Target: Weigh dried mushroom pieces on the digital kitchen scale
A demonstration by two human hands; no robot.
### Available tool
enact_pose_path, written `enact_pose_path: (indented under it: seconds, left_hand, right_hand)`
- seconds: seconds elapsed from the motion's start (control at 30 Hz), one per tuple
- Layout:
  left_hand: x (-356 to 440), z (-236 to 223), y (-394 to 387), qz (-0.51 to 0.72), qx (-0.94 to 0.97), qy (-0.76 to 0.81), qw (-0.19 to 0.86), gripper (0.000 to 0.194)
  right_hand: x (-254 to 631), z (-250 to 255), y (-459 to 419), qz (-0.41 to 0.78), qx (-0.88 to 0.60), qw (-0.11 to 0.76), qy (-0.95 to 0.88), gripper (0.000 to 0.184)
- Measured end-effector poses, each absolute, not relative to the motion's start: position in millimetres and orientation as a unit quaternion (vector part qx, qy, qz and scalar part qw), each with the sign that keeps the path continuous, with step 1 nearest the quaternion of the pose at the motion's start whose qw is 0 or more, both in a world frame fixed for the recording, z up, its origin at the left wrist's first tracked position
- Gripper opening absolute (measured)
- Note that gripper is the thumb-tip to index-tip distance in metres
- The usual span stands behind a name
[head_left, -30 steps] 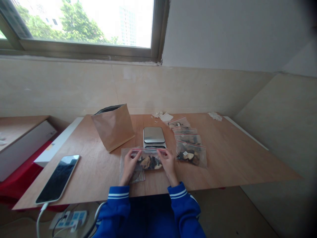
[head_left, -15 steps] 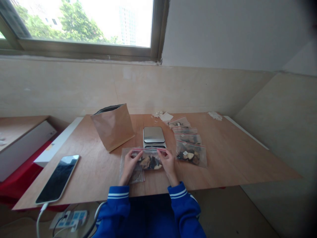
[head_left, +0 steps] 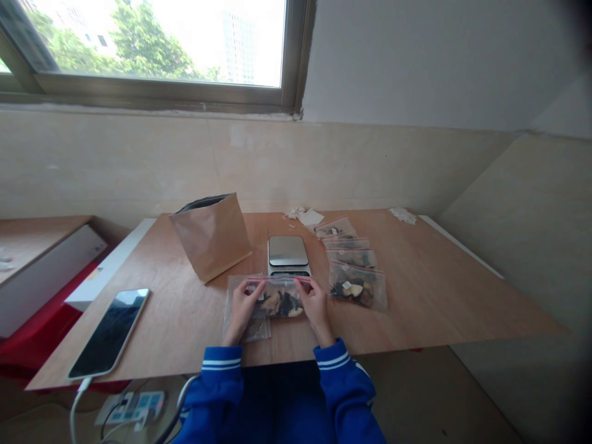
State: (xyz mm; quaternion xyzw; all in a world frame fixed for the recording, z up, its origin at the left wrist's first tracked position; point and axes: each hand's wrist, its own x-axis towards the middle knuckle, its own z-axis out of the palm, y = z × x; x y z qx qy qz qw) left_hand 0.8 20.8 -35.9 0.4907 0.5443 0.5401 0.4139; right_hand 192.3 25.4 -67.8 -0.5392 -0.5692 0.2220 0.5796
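Observation:
I hold a clear zip bag (head_left: 279, 297) with a red seal strip, filled with dark and tan dried pieces, flat on the wooden table (head_left: 425, 296) just in front of me. My left hand (head_left: 242, 309) grips its left end and my right hand (head_left: 315, 305) its right end, fingertips at the seal. Under it lie empty clear bags (head_left: 243, 325). A small digital scale (head_left: 287, 254) with a steel top stands right behind the bag.
A row of filled zip bags (head_left: 356, 286) lies right of the scale. A brown paper bag (head_left: 211, 236) stands open to the left. A phone (head_left: 109, 332) with a cable lies at the front left. Paper scraps (head_left: 305, 216) sit at the back edge.

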Motion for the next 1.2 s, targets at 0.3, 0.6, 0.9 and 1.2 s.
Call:
enact_pose_path:
  seconds: [0.3,0.6,0.9,1.2]
  left_hand:
    - [-0.5,-35.9,21.8,0.542,0.49,0.538,0.42,0.032]
    - [1.5,-31.7,17.8,0.537,0.472,0.505,0.483,0.034]
    - [1.8,-32.0,17.7,0.537,0.481,0.524,0.453,0.032]
    - [0.7,-37.1,18.5,0.536,0.495,0.527,0.435,0.031]
  right_hand:
    - [192.4,-65.6,24.0,0.238,-0.542,0.569,-0.571,0.031]
    - [189.0,-64.8,20.2,0.348,-0.51,0.561,-0.551,0.032]
    - [188.8,-70.4,22.9,0.372,-0.489,0.578,-0.537,0.028]
    - [186.8,-67.9,23.0,0.396,-0.47,0.585,-0.529,0.023]
